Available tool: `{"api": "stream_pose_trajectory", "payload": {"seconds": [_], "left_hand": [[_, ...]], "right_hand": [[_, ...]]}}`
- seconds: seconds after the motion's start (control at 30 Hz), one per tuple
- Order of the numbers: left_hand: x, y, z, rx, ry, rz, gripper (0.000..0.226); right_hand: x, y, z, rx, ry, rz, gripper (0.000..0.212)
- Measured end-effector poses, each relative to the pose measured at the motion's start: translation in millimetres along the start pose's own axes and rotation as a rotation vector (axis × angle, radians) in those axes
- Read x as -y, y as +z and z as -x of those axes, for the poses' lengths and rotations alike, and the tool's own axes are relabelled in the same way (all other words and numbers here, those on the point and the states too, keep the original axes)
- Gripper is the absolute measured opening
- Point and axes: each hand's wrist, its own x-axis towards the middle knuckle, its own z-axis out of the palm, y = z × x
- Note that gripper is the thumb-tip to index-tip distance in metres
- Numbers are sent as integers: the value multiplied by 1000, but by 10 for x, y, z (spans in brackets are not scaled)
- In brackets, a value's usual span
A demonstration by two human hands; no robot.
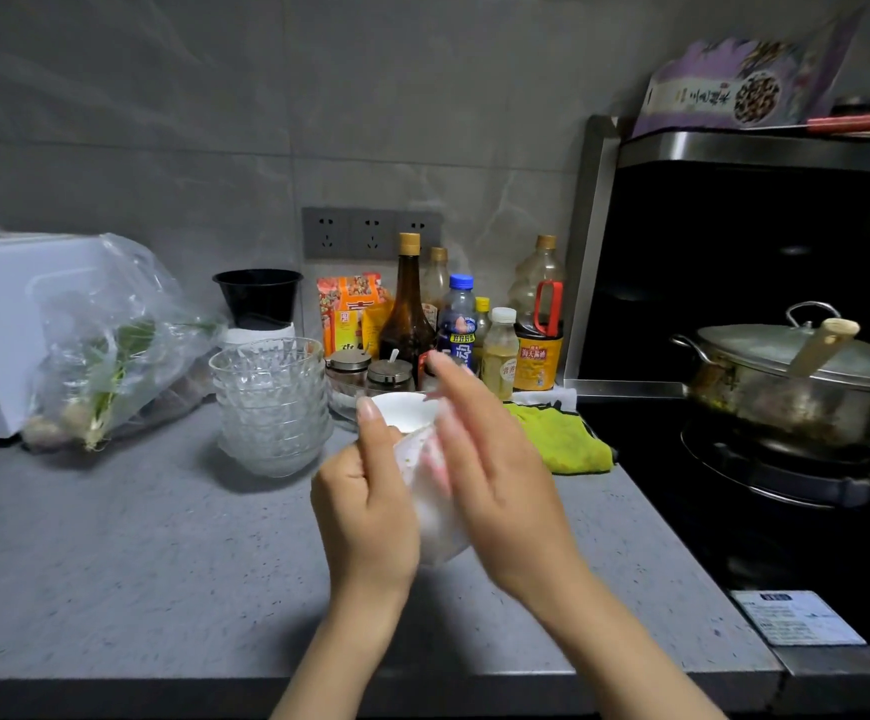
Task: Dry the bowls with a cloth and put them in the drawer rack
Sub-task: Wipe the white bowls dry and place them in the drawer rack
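Note:
My left hand (365,504) grips a small white bowl (405,410) above the grey counter, thumb on its rim. A thin white cloth (430,506) is wrapped round the bowl's underside. My right hand (495,475) presses the cloth against the bowl with straight, blurred fingers. A stack of several clear glass bowls (271,402) stands on the counter just left of my hands. No drawer rack is in view.
Sauce bottles (474,324) and jars crowd the back wall behind the bowl. A yellow-green rag (562,439) lies beside the stove. A lidded steel pot (807,387) sits on the burner at right. A plastic bag of vegetables (105,345) and a white appliance (1,330) stand at left.

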Motion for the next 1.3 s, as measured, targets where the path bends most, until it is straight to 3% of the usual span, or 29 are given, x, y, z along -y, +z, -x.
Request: {"api": "stream_pose_trajectory", "payload": {"seconds": [0.07, 0.1, 0.23, 0.3, 0.37, 0.47, 0.53, 0.63, 0.7, 0.8, 0.87, 0.93, 1.0, 1.13, 1.23, 1.3], "left_hand": [[-18, 6, 5, -42, -31, 68, 62], [-18, 17, -1, -50, -40, 91, 62], [28, 41, 3, 6, 36, 21, 62], [30, 30, -5, 36, 50, 15, 61], [-15, 11, -21, 37, 35, 58, 62], [-108, -16, -22, -18, -68, 210, 67], [-143, -31, -34, -36, -123, 289, 61], [-171, -47, -53, 18, -198, 361, 54], [-194, -69, -81, 106, -239, 339, 49], [-136, -138, -185, 284, -243, 114, 53], [-37, -205, -261, 416, -297, -54, 76], [-10, -280, -275, 594, -582, -85, 97], [-38, -332, -244, 770, -865, 76, 86], [-18, -401, -224, 765, -1056, 358, 51], [59, -378, -206, 650, -971, 340, 43], [72, -348, -170, 592, -892, 275, 41]], "right_hand": [[-58, -40, -32, -30, 222, -279, 41], [-35, -38, -13, -53, 234, -258, 43], [98, 37, 70, -84, -79, 263, 51], [79, 38, 32, -101, -123, 277, 46], [78, -17, -34, -102, -15, 16, 44], [74, -111, -98, -73, 376, -538, 32], [-7, -90, -70, -103, 556, -687, 17], [7, -79, -54, -204, 660, -745, 35], [39, -119, -61, -279, 603, -816, 26], [32, -172, -34, -333, 517, -727, 48], [3, -128, -44, -367, 323, -619, 54], [-122, -111, -27, -326, 114, -420, 57], [-255, -115, -8, -272, -79, -140, 65], [-294, -194, 9, -186, -213, 27, 50], [-247, -268, -127, -61, -172, 44, 59], [-193, -306, -220, 113, -189, 242, 52]]}}
